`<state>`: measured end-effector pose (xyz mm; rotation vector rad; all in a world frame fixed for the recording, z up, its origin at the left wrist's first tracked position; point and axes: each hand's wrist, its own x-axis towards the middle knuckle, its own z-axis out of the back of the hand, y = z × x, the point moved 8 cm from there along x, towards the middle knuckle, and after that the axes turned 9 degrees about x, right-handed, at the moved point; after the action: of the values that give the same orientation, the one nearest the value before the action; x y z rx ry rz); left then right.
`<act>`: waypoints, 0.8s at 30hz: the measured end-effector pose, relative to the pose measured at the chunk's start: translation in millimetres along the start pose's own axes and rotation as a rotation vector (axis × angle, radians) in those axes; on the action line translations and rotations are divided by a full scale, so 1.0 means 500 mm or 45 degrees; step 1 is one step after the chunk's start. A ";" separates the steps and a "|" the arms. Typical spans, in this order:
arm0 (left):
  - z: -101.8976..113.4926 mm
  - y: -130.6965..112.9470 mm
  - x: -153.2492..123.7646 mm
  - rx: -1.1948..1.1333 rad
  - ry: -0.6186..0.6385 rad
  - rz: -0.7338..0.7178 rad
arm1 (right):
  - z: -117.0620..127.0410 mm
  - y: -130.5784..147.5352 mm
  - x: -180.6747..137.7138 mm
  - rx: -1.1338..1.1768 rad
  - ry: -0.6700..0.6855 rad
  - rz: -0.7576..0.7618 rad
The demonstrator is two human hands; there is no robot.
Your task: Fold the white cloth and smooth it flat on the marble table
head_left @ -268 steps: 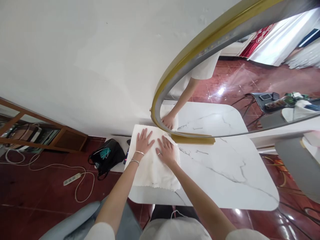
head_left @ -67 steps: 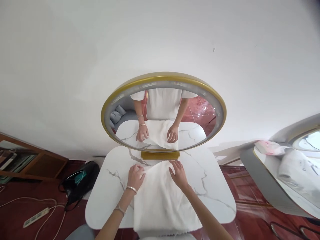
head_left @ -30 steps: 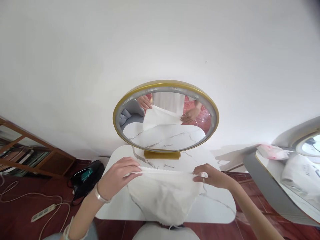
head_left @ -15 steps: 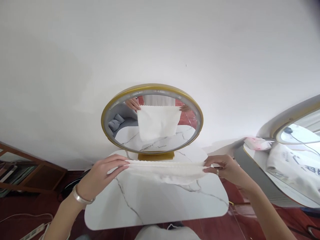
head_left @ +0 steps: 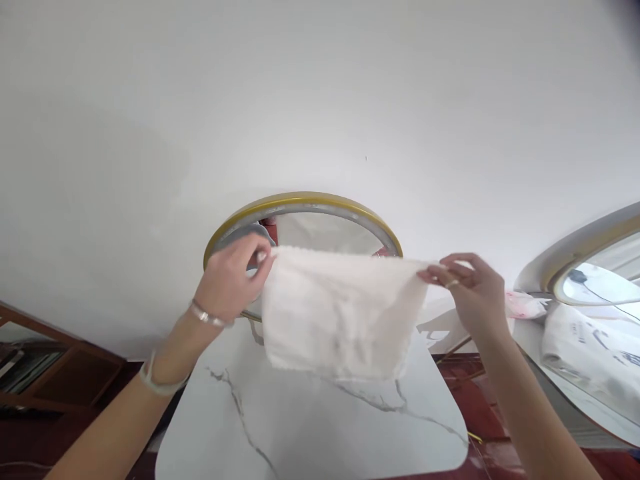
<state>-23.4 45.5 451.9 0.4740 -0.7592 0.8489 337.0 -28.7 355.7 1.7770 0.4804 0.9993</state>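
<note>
Both hands hold a thin white rectangular cloth (head_left: 340, 310) stretched upright above the white marble desk (head_left: 310, 427): left hand (head_left: 227, 283) and right hand (head_left: 467, 287) each pinch a top corner. Seemingly mid-fold; next, bringing the corners together evenly.

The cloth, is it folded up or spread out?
Spread out. The cloth hangs flat above the table, its top corners pinched by the left hand and right hand.

1 cloth (head_left: 340, 310), 2 hands, 2 mirrors, 1 table (head_left: 310, 427)
</note>
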 end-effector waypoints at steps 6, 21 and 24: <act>-0.050 -0.044 0.196 0.081 -0.162 -0.096 | -0.101 0.031 0.060 -0.057 -0.212 0.728; -0.213 -0.254 0.183 0.280 0.058 -0.562 | -0.194 -0.089 0.021 -0.664 -0.365 0.788; -0.258 -0.329 0.184 0.252 0.090 -0.770 | -0.149 -0.148 0.002 -0.514 -0.539 0.598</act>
<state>201.2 77.9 424.9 0.7957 -0.4264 0.3701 286.5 45.4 301.4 1.6906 -0.3980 0.9124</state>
